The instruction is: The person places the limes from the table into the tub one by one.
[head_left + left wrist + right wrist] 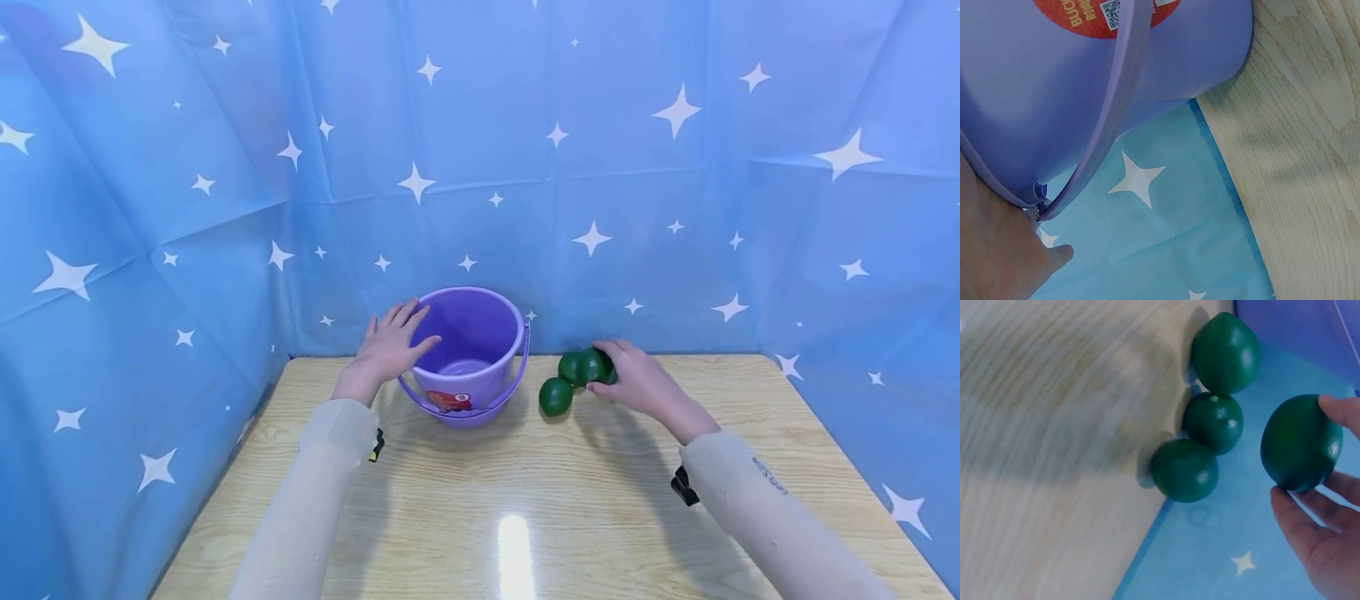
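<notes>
A purple bucket (468,387) with its handle (517,379) hanging down at the front stands near the back edge of the table. My left hand (390,342) is at the bucket's left rim, fingers straight and spread, the thumb reaching over the opening. In the left wrist view that hand (997,244) shows beside the handle joint. My right hand (637,383) pinches a dark green lime (1300,442) between thumb and fingertips, raised above the others. Three more limes lie close together below it: an end one (1225,353), a middle one (1213,422) and another (1184,470).
The light wooden table (465,500) carries the bucket and the limes. Blue cloth with white stars (495,125) hangs behind and along both sides. The limes lie right of the bucket, near the back edge.
</notes>
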Action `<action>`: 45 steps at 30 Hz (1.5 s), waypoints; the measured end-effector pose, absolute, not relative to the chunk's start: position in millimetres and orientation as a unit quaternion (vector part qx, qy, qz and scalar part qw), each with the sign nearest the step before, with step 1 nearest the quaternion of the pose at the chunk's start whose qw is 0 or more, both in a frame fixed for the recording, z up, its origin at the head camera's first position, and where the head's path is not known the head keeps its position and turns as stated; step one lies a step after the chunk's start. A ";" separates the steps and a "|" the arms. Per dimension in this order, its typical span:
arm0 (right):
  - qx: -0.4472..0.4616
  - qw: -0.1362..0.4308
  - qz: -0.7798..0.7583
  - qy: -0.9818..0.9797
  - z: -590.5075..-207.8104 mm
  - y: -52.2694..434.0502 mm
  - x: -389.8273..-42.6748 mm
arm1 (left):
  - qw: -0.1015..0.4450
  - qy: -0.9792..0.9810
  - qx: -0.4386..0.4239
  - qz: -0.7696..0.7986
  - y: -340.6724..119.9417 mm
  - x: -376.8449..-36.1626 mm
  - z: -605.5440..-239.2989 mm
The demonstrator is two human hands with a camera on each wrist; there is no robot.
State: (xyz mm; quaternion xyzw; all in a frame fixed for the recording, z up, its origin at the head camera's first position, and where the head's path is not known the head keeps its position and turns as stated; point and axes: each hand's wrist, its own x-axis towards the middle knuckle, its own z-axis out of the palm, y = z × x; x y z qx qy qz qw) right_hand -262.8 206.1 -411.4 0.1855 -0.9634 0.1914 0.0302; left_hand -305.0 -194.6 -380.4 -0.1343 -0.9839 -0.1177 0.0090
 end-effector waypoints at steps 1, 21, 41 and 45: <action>0.186 0.031 0.190 -0.963 -409.0 205.3 -263.7 | 0.009 -0.984 -0.135 -0.118 -194.5 -305.2 -380.4; 0.204 0.027 0.184 -0.961 -360.3 181.8 -279.6 | 0.012 -0.983 -0.141 -0.117 -195.2 -306.0 -380.6; 0.217 0.030 0.207 -0.954 -321.0 140.9 -287.0 | 0.009 -0.983 -0.137 -0.120 -196.3 -303.9 -381.8; 0.223 0.032 0.202 -0.953 -317.0 133.2 -289.6 | 0.009 -0.983 -0.137 -0.120 -196.0 -305.5 -382.7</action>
